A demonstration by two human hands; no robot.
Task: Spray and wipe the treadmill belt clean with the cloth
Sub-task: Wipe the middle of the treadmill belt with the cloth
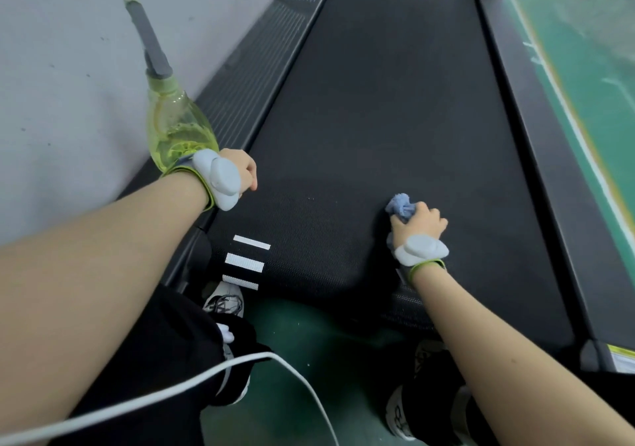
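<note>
Blue and probably soft and light, the cloth (pixel 400 206) lies bunched on the treadmill belt (pixel 395 101) near its rear end, fingers of the right hand (pixel 417 225) curled round the wad, a sound hold; those of the left hand (pixel 240 170) I cannot tell.

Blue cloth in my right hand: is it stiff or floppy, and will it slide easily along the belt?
The blue cloth is probably floppy: it crumples into a wad in the grip of the right hand. It looks light, being small and fluffy. Pushed, it may drag rather than glide, since the treadmill belt looks finely textured.
</note>
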